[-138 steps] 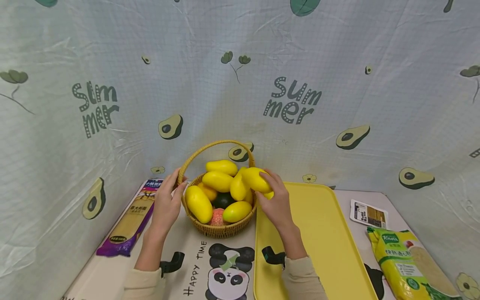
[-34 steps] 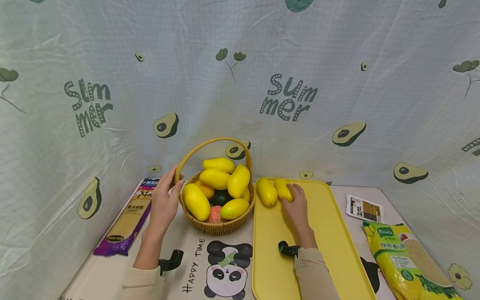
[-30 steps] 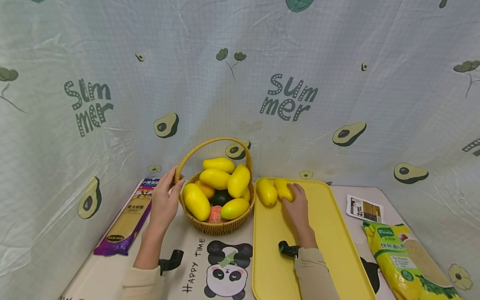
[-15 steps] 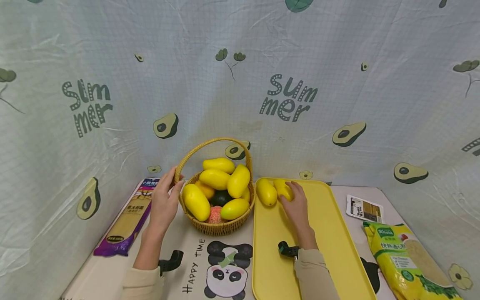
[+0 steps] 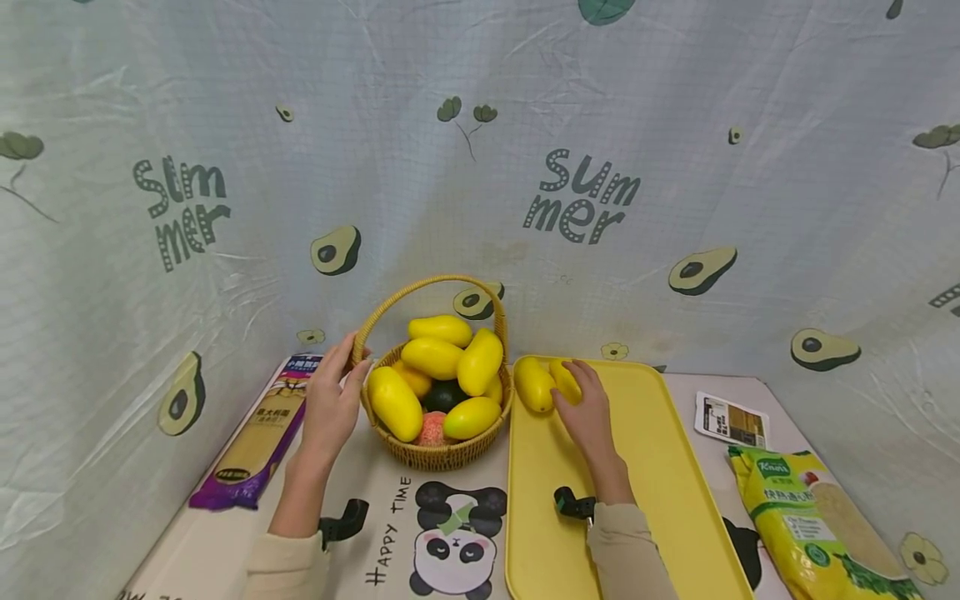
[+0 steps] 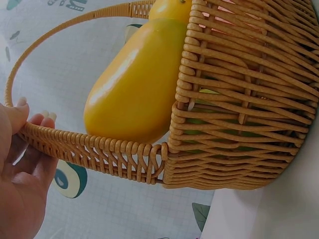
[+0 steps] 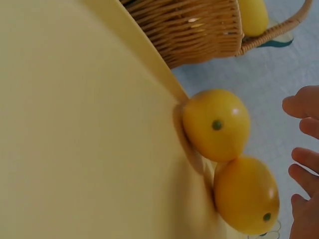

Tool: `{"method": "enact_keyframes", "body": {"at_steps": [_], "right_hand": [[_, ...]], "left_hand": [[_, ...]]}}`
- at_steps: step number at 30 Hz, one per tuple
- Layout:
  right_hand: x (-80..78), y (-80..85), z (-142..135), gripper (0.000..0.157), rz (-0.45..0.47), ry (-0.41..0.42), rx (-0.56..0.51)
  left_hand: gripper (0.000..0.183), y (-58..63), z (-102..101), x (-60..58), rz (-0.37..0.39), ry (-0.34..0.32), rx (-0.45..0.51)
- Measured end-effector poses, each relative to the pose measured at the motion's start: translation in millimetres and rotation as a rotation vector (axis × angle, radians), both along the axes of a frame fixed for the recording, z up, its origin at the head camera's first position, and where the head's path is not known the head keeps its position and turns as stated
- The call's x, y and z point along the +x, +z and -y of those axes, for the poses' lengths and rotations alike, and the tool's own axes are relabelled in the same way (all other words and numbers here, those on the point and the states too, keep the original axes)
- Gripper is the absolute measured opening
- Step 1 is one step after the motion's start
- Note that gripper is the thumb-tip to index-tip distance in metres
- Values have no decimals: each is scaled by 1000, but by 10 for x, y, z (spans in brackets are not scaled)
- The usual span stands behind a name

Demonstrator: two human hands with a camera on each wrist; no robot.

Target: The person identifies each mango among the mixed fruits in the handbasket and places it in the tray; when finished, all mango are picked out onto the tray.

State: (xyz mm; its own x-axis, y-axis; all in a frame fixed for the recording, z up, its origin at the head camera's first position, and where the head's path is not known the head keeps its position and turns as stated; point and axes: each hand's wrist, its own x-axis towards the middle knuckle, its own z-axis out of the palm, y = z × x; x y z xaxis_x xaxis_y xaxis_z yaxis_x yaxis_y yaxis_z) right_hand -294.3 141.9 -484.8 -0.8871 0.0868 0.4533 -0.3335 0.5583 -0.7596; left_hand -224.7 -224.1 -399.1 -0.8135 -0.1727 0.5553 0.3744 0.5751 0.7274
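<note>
A wicker basket [image 5: 442, 457] stands at the back middle, heaped with several yellow mangoes [image 5: 432, 358], a dark green fruit [image 5: 443, 396] and a reddish round fruit [image 5: 432, 428]. My left hand [image 5: 330, 408] holds the left side of its handle [image 6: 94, 149], thumb and fingers around it in the left wrist view. Two mangoes lie side by side at the far left corner of the yellow tray [image 5: 637, 467]: a left one [image 5: 534, 387] and a right one [image 5: 564, 379]. Over the right one hovers my right hand [image 5: 588, 412], its spread fingers apart from both mangoes in the right wrist view.
A purple spaghetti pack [image 5: 251, 433] lies left of the basket. Right of the tray are a small flat packet [image 5: 731, 419] and a yellow Knorr bag [image 5: 817, 517]. A printed curtain [image 5: 405, 183] hangs close behind the basket.
Earliest, my right hand held a mango at the basket's right edge; later it touched one on the tray beside another. Now its fingers have come off that mango. My left hand stays on the handle.
</note>
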Motion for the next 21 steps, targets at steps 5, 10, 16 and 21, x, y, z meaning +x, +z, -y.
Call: {"method": "enact_keyframes", "body": {"at_steps": [5, 10, 16, 21], "right_hand": [[21, 12, 53, 47, -33, 50, 2], [39, 23, 107, 49, -68, 77, 7], [67, 44, 166, 50, -74, 116, 14], [87, 54, 207, 49, -38, 130, 27]], "left_hand": [[47, -1, 0, 0, 4, -6, 0], [47, -3, 4, -2, -1, -10, 2], [46, -6, 5, -6, -5, -1, -6], [47, -11, 8, -7, -1, -8, 2]]}}
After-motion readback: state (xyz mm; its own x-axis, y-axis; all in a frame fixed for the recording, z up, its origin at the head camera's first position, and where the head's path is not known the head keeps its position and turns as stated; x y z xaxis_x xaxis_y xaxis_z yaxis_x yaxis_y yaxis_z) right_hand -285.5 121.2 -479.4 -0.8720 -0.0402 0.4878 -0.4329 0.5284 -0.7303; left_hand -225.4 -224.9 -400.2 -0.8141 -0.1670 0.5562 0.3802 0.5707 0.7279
